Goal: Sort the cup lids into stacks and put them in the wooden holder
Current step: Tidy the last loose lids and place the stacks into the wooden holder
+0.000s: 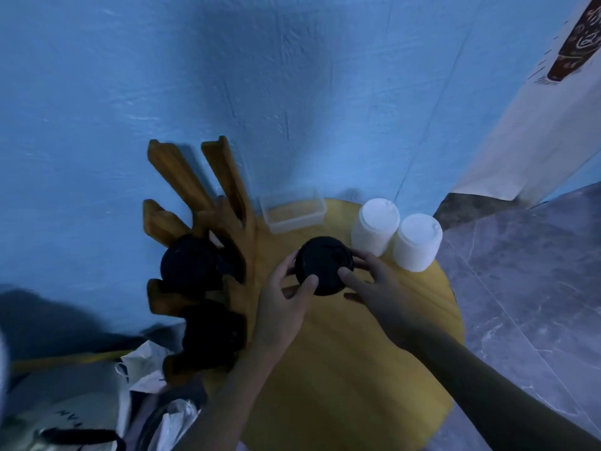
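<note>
Black plastic cup lids [323, 265], stacked, stood mid-table on the round yellow wooden table [341, 369], gripped by the left hand [286, 304] and right hand [377, 288] from either side. Left of them stood the brown wooden holder [227, 203] with more black lids [190, 262]; two white lid stacks [395, 237] stood far right.

Your widest open lane is the bare bench [341, 369] from 4 to 7 o'clock. At 9 o'clock the wooden holder [182, 177] walls off the edge, black lid stacks [190, 262] filling its lower slots. A clear box [292, 209] blocks 12, two white lid stacks [375, 227] crowd 2, and the blue wall [292, 92] stands close behind.
</note>
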